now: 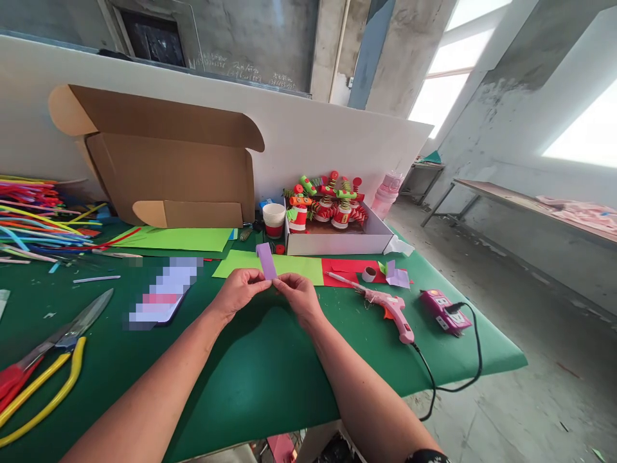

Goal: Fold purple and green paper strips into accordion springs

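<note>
Between my two hands is a small strip of purple paper (267, 260), standing up from the fingertips. My left hand (241, 292) pinches its lower left edge. On the other side, my right hand (299, 297) pinches the lower right corner, and the fingertips of both hands nearly meet. Just behind lies a light green paper sheet (301, 265), with red paper (337, 278) beside it. A pink glue gun (393, 307) rests to the right of my right hand, its nozzle near a small paper roll (369, 274). Another purple paper piece (398, 276) lies beyond it.
A white box (337, 244) holds several red and green craft figures. Stacked paper cups (274, 218) stand beside it. An open cardboard box (178, 173), colourful pipe cleaners (43, 218), scissors (72, 331), pliers (74, 370), a phone (166, 292) and a purple power unit (444, 310) with cable surround the work area.
</note>
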Tool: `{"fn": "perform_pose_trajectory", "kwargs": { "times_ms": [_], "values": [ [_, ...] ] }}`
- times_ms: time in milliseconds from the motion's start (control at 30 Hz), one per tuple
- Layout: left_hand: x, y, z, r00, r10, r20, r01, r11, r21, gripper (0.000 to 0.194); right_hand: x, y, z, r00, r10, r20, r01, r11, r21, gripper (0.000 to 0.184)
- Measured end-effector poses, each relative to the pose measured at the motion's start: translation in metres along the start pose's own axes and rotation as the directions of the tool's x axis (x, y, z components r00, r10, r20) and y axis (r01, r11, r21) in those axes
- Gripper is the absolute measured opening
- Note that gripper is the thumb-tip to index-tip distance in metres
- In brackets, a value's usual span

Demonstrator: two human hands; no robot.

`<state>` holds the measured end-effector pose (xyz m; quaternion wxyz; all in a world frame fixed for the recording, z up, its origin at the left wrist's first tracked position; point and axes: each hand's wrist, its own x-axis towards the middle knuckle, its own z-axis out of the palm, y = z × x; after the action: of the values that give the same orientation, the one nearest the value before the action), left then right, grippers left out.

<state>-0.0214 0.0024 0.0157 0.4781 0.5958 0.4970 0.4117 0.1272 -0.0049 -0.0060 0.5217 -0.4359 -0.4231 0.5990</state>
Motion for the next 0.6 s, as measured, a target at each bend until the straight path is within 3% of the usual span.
{"fn": "perform_pose_trajectory", "kwargs": {
  "times_ms": [167, 300, 600],
  "values": [
    [-0.0002, -0.0008, 0.0017, 1.000, 0.016, 0.018, -0.018, 0.997, 0.075, 0.032, 0.0029, 0.0032, -0.0025, 1.000, 0.024, -0.006, -0.024, 0.999, 0.022, 0.034],
    [0.0005, -0.0023, 0.0004, 0.998, -0.034, 0.051, 0.032, 0.999, 0.031, 0.032, 0.0036, 0.0046, -0.0027, 1.000, 0.027, 0.005, -0.027, 0.999, 0.038, 0.031],
    [0.0025, -0.0028, -0.0039, 0.999, -0.007, -0.043, 0.009, 0.999, 0.051, 0.033, 0.0019, 0.0055, -0.0042, 0.991, 0.115, 0.075, -0.123, 0.987, 0.107, 0.035]
  ]
}}
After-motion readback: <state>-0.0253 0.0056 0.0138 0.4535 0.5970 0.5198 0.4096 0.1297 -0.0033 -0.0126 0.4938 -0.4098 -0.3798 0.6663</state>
